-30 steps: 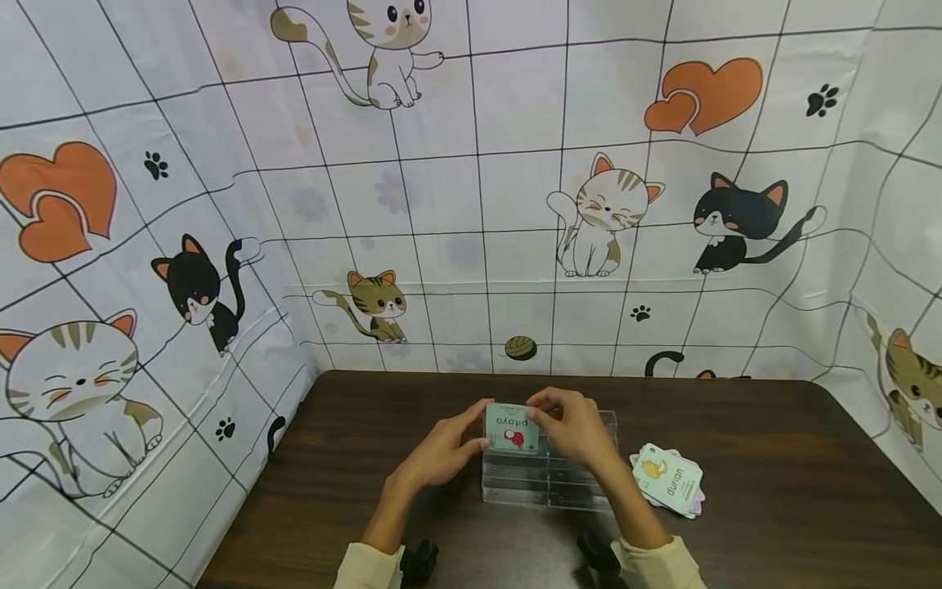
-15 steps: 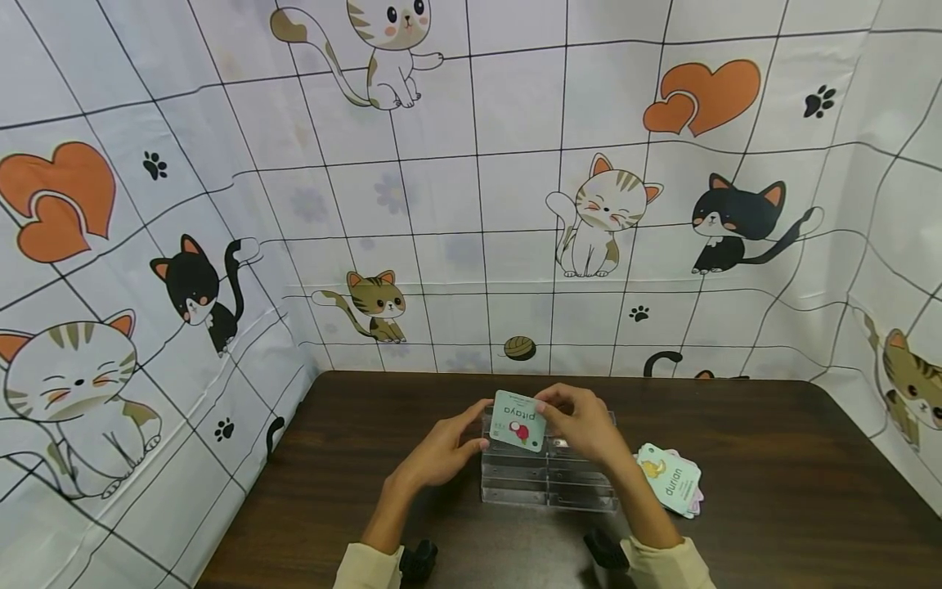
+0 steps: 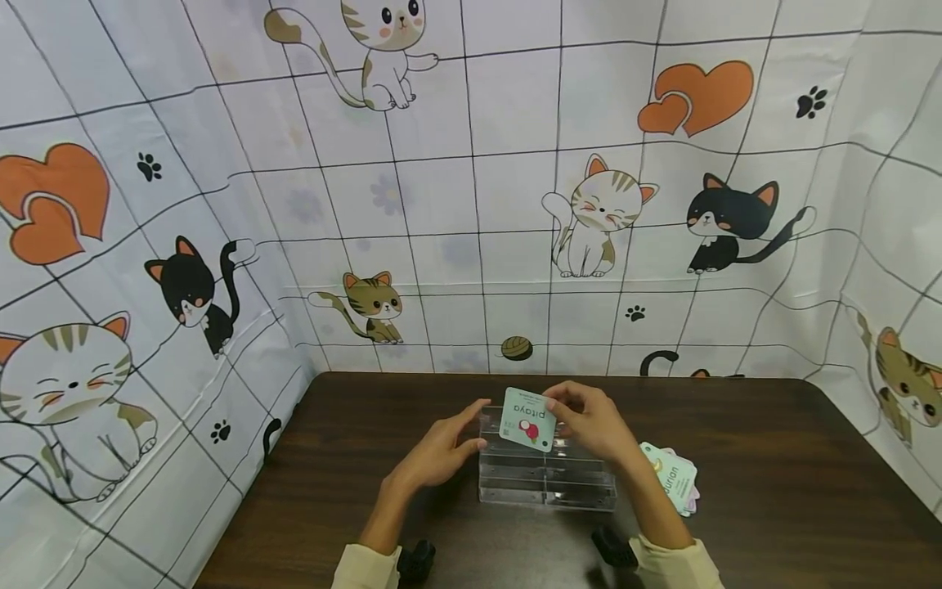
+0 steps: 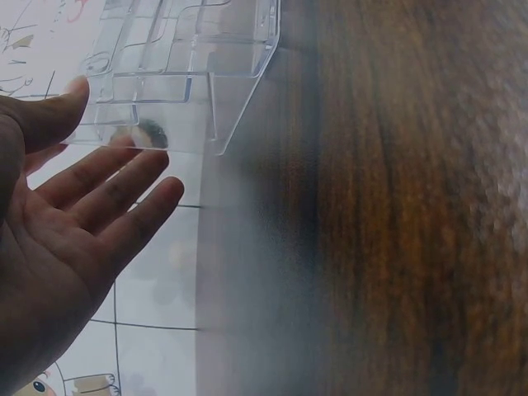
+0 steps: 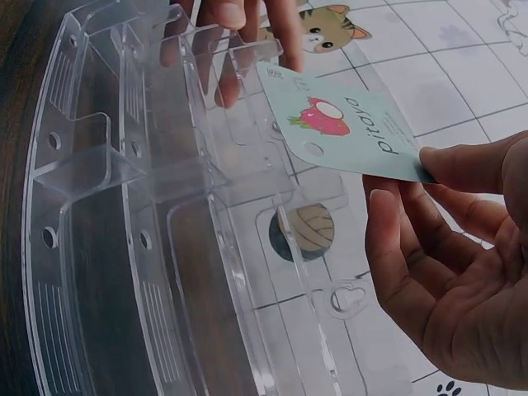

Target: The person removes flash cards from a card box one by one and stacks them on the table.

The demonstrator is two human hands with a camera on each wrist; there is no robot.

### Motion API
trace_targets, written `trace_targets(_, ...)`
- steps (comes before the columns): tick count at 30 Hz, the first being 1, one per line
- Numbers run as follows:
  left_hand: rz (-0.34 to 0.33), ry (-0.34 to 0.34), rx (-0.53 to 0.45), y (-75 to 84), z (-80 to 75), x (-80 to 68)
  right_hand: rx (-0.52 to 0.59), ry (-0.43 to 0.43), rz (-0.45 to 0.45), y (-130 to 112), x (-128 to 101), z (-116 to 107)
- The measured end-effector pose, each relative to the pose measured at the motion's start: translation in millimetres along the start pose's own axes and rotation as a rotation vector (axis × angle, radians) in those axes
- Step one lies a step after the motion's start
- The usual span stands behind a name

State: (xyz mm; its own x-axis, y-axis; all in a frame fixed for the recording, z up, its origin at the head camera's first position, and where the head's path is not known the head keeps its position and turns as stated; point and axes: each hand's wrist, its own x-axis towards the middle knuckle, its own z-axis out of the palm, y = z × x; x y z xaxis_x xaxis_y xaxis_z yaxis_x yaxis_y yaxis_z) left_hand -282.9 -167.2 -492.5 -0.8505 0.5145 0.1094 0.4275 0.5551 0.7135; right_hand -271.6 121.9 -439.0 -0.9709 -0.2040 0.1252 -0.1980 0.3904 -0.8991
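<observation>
A clear plastic tiered holder (image 3: 513, 483) with open compartments stands on the table between my hands. My right hand (image 3: 594, 425) pinches a pale green pitaya card (image 5: 330, 128) at one corner between thumb and fingers. The card is tilted and held above the holder's back tier, its printed face showing a pink fruit. At the holder's left side is my left hand (image 3: 440, 450), its fingers nearly straight and at the edge of the plastic (image 4: 177, 87). Whether those fingertips press on it I cannot tell. Nothing else is in the left hand.
To the right, partly behind my right forearm, lies a loose pile of cards (image 3: 673, 478) with a durian card on top. The dark wooden table (image 3: 765, 466) meets a white cat-print cloth (image 3: 515, 204) at the back and sides.
The pitaya card has come up off the holder's upper left part and tilted, moving right with my right hand. My left hand has stayed at the holder's left side.
</observation>
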Motion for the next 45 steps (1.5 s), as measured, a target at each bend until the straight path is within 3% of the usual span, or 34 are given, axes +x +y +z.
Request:
trace_targets(19,-0.008,0.01,-0.018,0.0,-2.6,-0.2,0.057,-0.05,-0.023,0.8,-2.8,-15.0)
trace_targets(45,0.018,0.021,-0.052,-1.8,0.9,0.8,0.088,-0.037,0.039,4.9,-16.0,-34.1)
